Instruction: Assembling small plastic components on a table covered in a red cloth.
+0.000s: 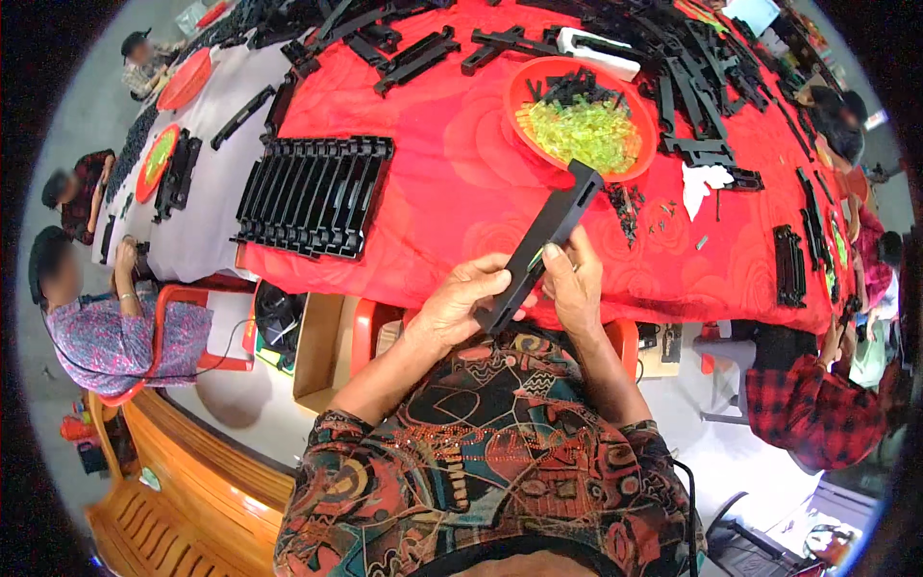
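Observation:
Held slantwise over the near edge of the table is a long black plastic bar [544, 240] with a notched far end. My left hand [468, 296] grips its lower part, thumb on top. Farther up the bar, my right hand [574, 280] is closed at its right side, the thumb beside a small yellow-green piece [536, 258] at the bar. Just beyond the bar stands a red bowl [519, 135] holding yellow-green small parts [586, 133] and black small parts [577, 88]. To the left, several similar black bars [312, 192] lie side by side in a row.
A red patterned cloth [442, 192] covers the table. Piles of black parts [692, 87] lie at the far right, near a crumpled white tissue [704, 186]. Other people sit at both sides, one in a patterned top [101, 337] at left. A wooden bench [202, 452] stands lower left.

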`<state>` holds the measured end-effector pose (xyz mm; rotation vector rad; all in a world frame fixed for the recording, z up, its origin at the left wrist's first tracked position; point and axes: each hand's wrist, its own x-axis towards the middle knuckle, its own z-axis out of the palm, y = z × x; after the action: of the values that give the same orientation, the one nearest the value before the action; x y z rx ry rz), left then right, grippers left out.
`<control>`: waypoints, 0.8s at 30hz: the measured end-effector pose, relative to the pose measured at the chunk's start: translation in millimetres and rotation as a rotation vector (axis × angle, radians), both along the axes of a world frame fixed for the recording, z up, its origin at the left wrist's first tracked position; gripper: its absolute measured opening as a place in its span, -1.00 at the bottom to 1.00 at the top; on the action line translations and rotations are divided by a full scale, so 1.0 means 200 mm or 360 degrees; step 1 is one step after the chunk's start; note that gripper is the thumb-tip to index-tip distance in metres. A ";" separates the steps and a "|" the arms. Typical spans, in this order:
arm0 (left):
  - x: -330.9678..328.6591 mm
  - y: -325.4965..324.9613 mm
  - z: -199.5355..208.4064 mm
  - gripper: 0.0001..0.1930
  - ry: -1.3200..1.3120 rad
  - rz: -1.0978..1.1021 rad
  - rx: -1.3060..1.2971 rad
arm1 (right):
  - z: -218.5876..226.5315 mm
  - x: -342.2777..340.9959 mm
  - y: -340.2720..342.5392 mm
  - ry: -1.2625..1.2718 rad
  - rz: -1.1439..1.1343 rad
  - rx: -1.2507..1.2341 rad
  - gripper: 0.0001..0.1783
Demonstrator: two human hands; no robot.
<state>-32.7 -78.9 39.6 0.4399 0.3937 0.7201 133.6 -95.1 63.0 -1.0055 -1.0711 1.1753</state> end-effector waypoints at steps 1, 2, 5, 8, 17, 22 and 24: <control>0.00 -0.01 -0.01 -0.66 -0.0025 0.0020 0.0069 | 0.01 -0.01 -0.01 0.0028 0.0049 0.0019 -0.70; 0.00 -0.01 -0.01 -0.65 -0.0049 0.0041 0.0138 | 0.02 -0.01 -0.03 0.0115 0.0126 0.0006 -0.70; 0.01 -0.04 0.03 -0.65 0.0018 0.0095 0.0240 | 0.06 -0.03 -0.06 0.0255 0.0160 0.0053 -0.67; 0.02 -0.06 0.08 -0.69 0.0084 0.0167 0.0303 | 0.06 -0.03 -0.06 0.0342 0.0164 0.0080 -0.63; -0.01 -0.07 0.08 -0.71 0.0255 0.0208 0.0432 | 0.02 -0.04 -0.06 0.0375 0.0213 0.0210 -0.49; -0.01 -0.08 0.10 -0.73 0.0283 0.0210 0.0436 | 0.05 -0.07 -0.07 0.0463 0.0158 0.0217 -0.47; -0.01 -0.08 0.08 -0.74 0.0321 0.0209 0.0469 | 0.02 -0.08 -0.07 0.0473 0.0127 0.0227 -0.47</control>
<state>-34.3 -95.1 56.3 0.7743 0.5114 0.8690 118.1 -108.6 66.9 -0.6584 -0.9484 1.2495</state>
